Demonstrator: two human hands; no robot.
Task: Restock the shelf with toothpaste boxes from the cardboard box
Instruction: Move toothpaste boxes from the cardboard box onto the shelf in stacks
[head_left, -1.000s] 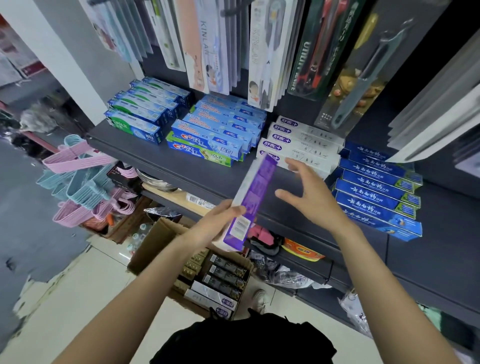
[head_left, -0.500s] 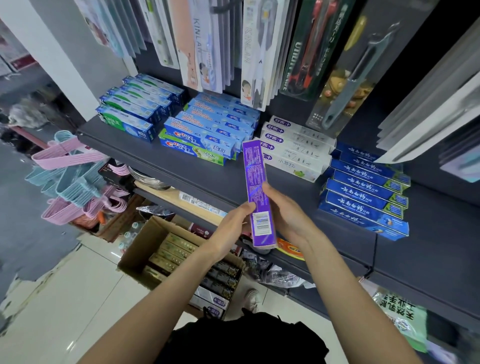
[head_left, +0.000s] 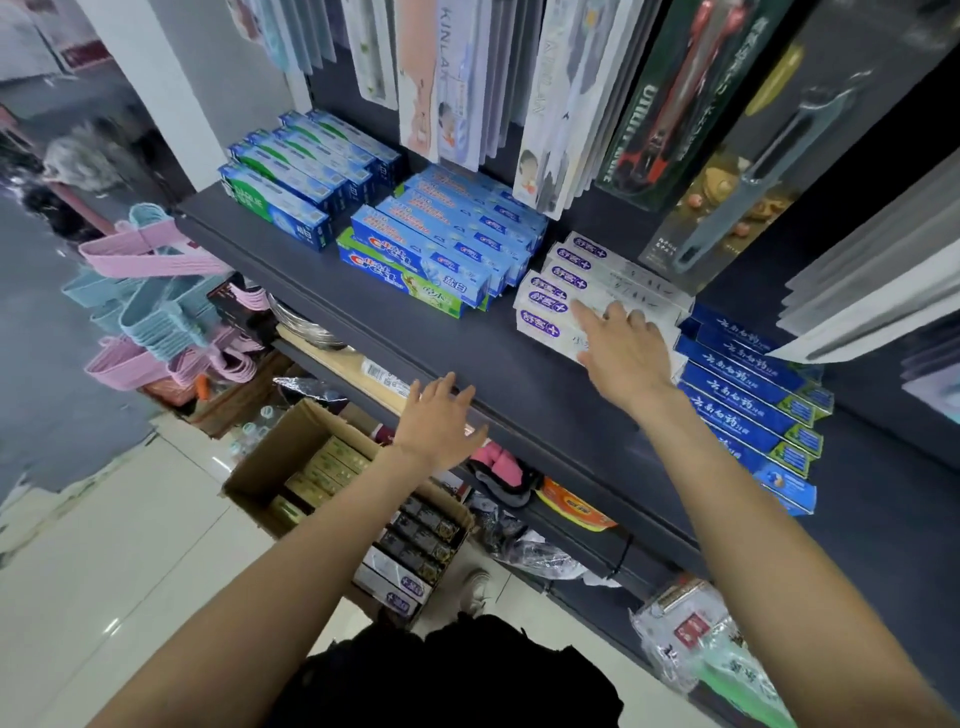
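Dark shelf (head_left: 519, 384) with rows of toothpaste boxes (head_left: 431, 249) lying flat. Down on the pale floor (head_left: 119, 561), an open cardboard box (head_left: 270, 452).

— Where is your camera looking from?
— You have one view only, worn on your head. It looks forward and steeply down along your own arms at the shelf (head_left: 467, 364).

— How near does it sit?
— Near enough that the shelf fills the upper right, with your hands in the middle. The wide lens bends the edges. The floor (head_left: 130, 545) and the cardboard box (head_left: 270, 457) lie below, to the left.
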